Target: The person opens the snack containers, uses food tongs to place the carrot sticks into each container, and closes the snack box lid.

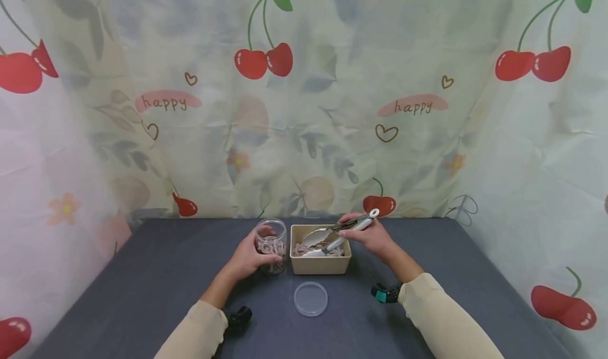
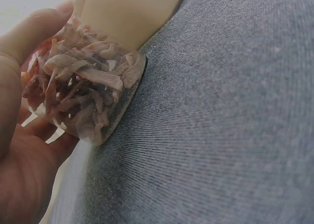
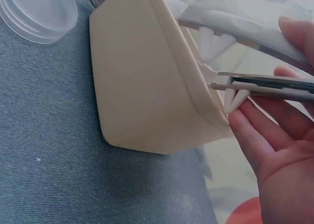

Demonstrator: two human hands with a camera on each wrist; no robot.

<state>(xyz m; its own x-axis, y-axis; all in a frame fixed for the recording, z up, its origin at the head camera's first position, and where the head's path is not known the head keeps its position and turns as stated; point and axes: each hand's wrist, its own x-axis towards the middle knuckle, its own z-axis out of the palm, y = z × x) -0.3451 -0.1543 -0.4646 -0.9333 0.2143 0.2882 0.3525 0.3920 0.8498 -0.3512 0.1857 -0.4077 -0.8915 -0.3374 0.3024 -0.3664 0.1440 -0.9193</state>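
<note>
My left hand (image 1: 249, 256) grips a clear jar (image 1: 271, 232) standing on the table. Pale pinkish-brown dried strips (image 2: 83, 82) fill its lower part; the left wrist view shows thumb and fingers around it. Just right of the jar is a beige rectangular box (image 1: 320, 265), with more such strips (image 1: 300, 249) inside. Held in my right hand (image 1: 372, 237) is a pair of white-and-metal tongs (image 1: 363, 223), their heads spread and reaching down into the box. In the right wrist view, the tongs' arms (image 3: 274, 37) pass between the thumb and fingers. Whether the tongs pinch a strip I cannot tell.
A round clear lid (image 1: 311, 299) lies on the dark cloth-covered table (image 1: 190, 264) in front of the box. Behind the table hangs a curtain (image 1: 304, 111) printed with cherries, and similar sheets close off both sides. Dark straps sit at both wrists.
</note>
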